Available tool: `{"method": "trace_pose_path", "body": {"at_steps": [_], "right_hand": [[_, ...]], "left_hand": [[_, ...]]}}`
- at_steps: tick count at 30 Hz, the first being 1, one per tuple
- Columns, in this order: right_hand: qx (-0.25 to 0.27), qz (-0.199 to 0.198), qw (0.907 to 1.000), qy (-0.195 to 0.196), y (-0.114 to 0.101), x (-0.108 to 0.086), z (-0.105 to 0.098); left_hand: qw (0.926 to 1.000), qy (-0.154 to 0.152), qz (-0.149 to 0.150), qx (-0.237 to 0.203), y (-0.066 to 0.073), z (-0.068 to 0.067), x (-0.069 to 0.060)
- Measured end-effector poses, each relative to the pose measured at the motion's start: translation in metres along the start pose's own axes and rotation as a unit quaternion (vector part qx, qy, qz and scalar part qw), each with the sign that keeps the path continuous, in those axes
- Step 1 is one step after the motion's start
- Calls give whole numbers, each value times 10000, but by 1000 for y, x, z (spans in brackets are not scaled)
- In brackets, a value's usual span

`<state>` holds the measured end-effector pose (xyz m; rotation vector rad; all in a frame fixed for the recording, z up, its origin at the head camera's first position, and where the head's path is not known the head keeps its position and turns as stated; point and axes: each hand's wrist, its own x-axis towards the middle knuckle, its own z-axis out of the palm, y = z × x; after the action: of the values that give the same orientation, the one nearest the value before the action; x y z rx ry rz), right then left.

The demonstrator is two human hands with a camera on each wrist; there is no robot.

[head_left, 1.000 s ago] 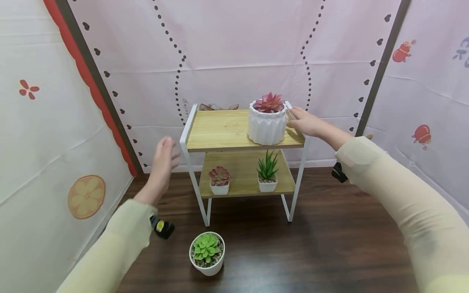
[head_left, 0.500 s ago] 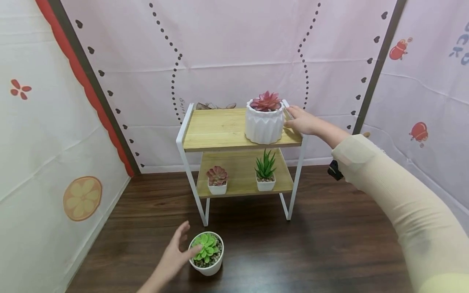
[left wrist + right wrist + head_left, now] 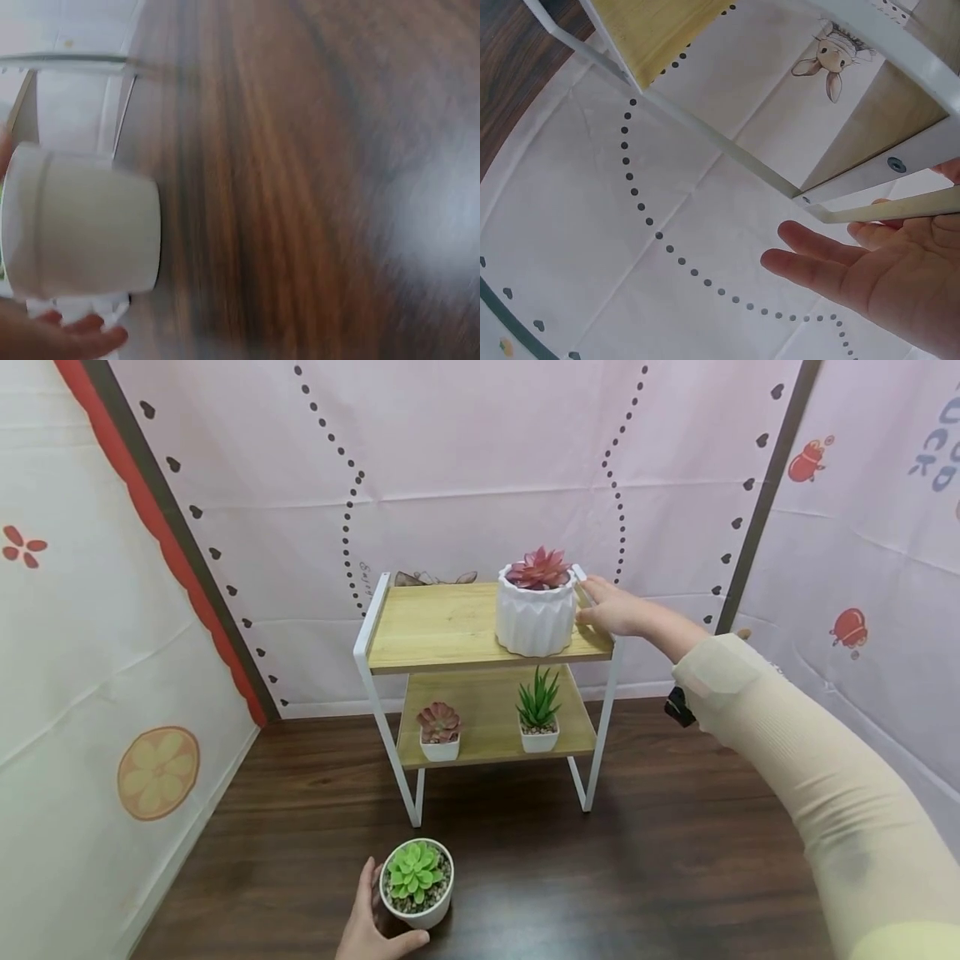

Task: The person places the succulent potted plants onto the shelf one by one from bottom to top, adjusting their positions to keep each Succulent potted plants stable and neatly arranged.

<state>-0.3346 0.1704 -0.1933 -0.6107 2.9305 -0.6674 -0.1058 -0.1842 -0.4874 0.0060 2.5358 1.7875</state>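
Observation:
My left hand (image 3: 369, 928) is around the near left side of a white round pot (image 3: 431, 914) with a bright green succulent (image 3: 414, 872), standing on the floor. Thumb and fingers are spread; in the left wrist view, the fingers (image 3: 82, 337) lie a little apart from the pot's wall (image 3: 97, 225). My right hand (image 3: 618, 608) rests at the right side rail of a two-tier shelf (image 3: 435, 618), its fingers (image 3: 814, 274) mostly straight in the right wrist view. Just left of it, a fluted white pot (image 3: 534, 622) with a red succulent (image 3: 540, 568) stands on the top board.
On the lower board (image 3: 480, 718) are a small white pot with a reddish succulent (image 3: 439, 727) at left and one with an aloe-like plant (image 3: 537, 706) at right. Patterned cloth walls (image 3: 480, 460) enclose the back and sides. The floor (image 3: 637, 860) is dark wood.
My left hand has come down from beside the shelf to the green succulent's pot, passing over its edge. My right hand has stayed at the rail. The view has shifted slightly right.

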Motion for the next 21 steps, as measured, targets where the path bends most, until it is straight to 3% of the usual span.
{"method": "trace_pose_path", "body": {"at_steps": [2,4,6,10,13,21], "right_hand": [[-28,18,10000,-44,-1,0,1],[-43,34,10000,-44,-2,-1,1],[-60,49,10000,-27,-2,0,0],[-48,26,10000,9,-2,-1,0],[-58,34,10000,-11,-2,-2,0],[-43,37,10000,21,-1,-2,0]], "left_hand": [[9994,99,-314,91,0,3,0],[9986,223,-402,248,0,6,0],[9974,381,-318,513,0,10,1],[9932,790,150,846,-3,17,5],[9914,916,335,871,-5,21,7],[9880,1068,335,1068,-1,26,8]]}}
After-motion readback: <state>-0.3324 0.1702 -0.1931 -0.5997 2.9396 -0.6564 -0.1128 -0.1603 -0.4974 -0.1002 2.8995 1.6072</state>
